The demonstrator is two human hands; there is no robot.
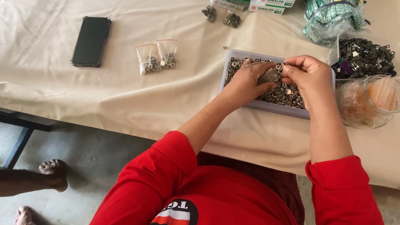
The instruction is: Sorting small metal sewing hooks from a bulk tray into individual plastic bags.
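Left hand (249, 77): pinches small clear bag (270, 75) open over grey tray (265, 106) at table's near edge. Right hand (309, 73): fingertips closed on small metal pieces (288, 93), feeding bag; spills fall into tray.

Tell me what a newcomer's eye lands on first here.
The two hands, left hand and right hand, meet over a grey tray of small metal pieces at the table's middle, pinching a small clear bag. Left of them lies a black phone on the cream cloth.
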